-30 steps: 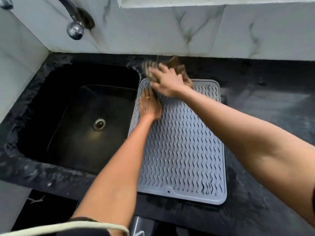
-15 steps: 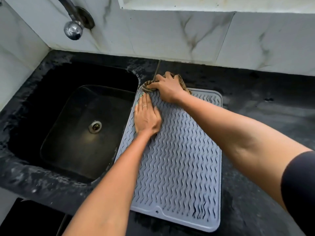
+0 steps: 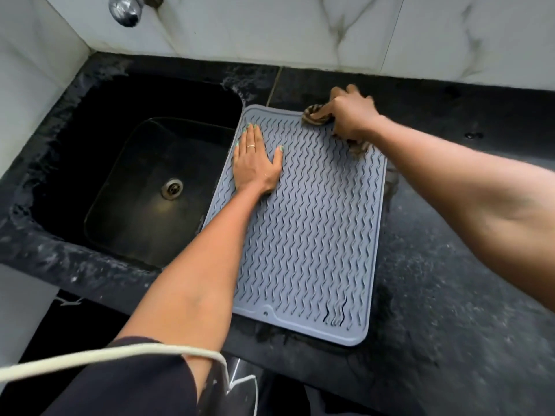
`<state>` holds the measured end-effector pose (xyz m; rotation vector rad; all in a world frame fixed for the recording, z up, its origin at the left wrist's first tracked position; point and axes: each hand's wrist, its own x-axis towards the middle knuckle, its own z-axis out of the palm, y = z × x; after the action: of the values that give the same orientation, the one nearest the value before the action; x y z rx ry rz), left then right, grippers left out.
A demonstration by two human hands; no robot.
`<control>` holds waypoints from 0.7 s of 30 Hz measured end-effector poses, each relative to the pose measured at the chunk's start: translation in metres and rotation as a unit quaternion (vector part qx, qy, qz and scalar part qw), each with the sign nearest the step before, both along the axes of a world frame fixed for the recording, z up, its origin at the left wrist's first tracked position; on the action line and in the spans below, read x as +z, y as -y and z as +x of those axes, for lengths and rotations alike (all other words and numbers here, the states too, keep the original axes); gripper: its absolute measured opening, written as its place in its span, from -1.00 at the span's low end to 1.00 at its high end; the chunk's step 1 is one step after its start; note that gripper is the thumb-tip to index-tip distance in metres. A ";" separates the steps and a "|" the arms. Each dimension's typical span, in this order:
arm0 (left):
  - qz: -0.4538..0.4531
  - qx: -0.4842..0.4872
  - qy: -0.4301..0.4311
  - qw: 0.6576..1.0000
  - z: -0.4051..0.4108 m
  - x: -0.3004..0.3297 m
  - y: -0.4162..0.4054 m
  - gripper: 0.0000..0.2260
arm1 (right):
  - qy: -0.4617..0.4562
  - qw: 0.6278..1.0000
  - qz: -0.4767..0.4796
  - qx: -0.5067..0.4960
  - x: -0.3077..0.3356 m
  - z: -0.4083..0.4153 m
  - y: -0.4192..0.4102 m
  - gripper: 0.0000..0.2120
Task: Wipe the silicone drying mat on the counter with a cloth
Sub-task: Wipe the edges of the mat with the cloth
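Observation:
A grey silicone drying mat [image 3: 306, 235] with wavy ridges lies on the black counter, just right of the sink. My left hand [image 3: 255, 160] rests flat on the mat's far left part, fingers spread and holding nothing. My right hand [image 3: 351, 115] is closed on a brown striped cloth [image 3: 315, 115] and presses it against the mat's far right corner. Most of the cloth is hidden under that hand; a bit shows below the wrist.
A dark sink [image 3: 144, 181] with a metal drain [image 3: 172, 189] lies left of the mat. A chrome tap [image 3: 124, 9] sticks out of the white marble wall above it. Black counter [image 3: 450, 265] stretches to the right. A white cord [image 3: 105, 358] crosses the near edge.
My right hand has slid the cloth along the mat's far edge from the left corner to the right corner. My left hand stays flat on the mat's left side.

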<state>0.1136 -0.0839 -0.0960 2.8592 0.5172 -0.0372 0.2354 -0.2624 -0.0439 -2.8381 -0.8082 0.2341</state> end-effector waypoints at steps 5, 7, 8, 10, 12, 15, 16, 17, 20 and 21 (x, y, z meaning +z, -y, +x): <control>0.004 0.002 -0.011 1.000 0.000 0.000 0.000 -0.36 | 0.013 0.999 -0.031 -0.037 0.002 0.005 0.048 -0.54; 0.007 0.001 -0.013 1.000 0.000 0.000 0.000 -0.35 | 0.033 0.997 -0.047 -0.042 0.003 0.004 0.067 -0.57; 0.011 0.000 -0.013 1.000 0.000 0.000 0.000 -0.35 | 0.046 0.996 -0.059 -0.037 0.003 0.002 0.077 -0.58; 0.017 -0.004 -0.015 1.000 0.001 0.000 -0.001 -0.35 | 0.077 0.993 -0.092 -0.017 0.000 -0.004 0.097 -0.59; 0.022 -0.005 -0.019 1.000 0.001 0.001 0.000 -0.36 | 0.089 0.989 -0.121 -0.009 -0.001 -0.008 0.110 -0.58; 0.076 -0.006 -0.034 0.997 0.000 0.008 0.005 -0.39 | 0.095 0.989 -0.115 -0.026 0.009 -0.007 0.105 -0.68; 0.098 -0.013 -0.026 0.995 -0.001 0.011 0.011 -0.42 | 0.107 0.989 -0.095 -0.035 0.013 -0.006 0.098 -0.70; 0.109 -0.028 -0.007 0.994 -0.003 0.013 0.021 -0.44 | 0.118 0.990 -0.060 -0.043 0.017 -0.006 0.090 -0.68; 0.050 -0.086 0.035 0.994 -0.014 0.012 0.068 -0.47 | 0.077 0.996 0.034 -0.021 0.020 -0.013 0.056 -0.55; 0.023 -0.099 0.029 0.994 -0.020 0.009 0.085 -0.47 | 0.052 0.998 0.020 0.002 0.018 -0.019 0.048 -0.54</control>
<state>0.0935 -0.1691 -0.0871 2.9362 0.2243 0.0254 0.2167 -0.3101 -0.0264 -2.8316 -0.8281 0.0704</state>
